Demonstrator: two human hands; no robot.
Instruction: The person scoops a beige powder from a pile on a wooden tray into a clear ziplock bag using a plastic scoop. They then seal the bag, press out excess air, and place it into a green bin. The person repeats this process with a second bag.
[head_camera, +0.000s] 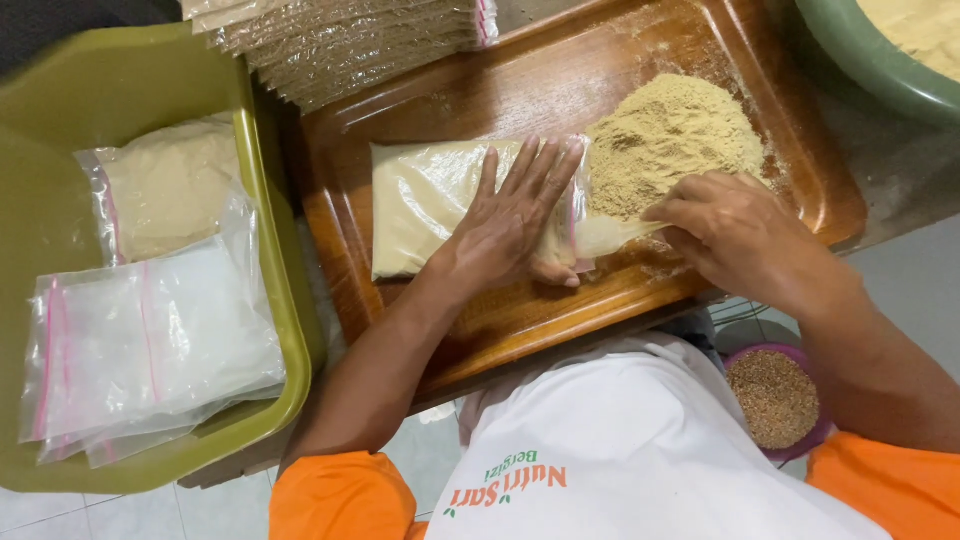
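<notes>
- Green plastic tub (60, 130), far left, biggest thing here; holds filled zip bags (150, 340) w/ pink seal strips, some w/ white powder, one w/ beige powder at the back.
- Wooden tray (520, 330) in the middle, reddish-brown, sitting on the desk (900, 170); dusted w/ powder near the top.
- Stack of empty clear bags (350, 40) at top, overlapping the tray's far-left corner.
- Green bowl (850, 60) top right, only partly in view, beige powder inside.
- Powder heap (670, 135), tan, loose on the tray's right half, just beside the bag mouth.
- Powder-filled bag (430, 205) lies flat on the tray, left of the heap, mouth & pink zip strip pointing right.
- Left hand (510, 225) flat on the bag's right end, palm down, fingers (545, 165) spread apart & straight, pressing not gripping.
- Right hand (735, 230) at the bag's open lip, next to the heap; fingers curled together, seem pinched on the lip edge, tho the tips are partly hidden.
- Small purple bowl (775, 400) of brown grains, low right, below tray level by the person's lap.
</notes>
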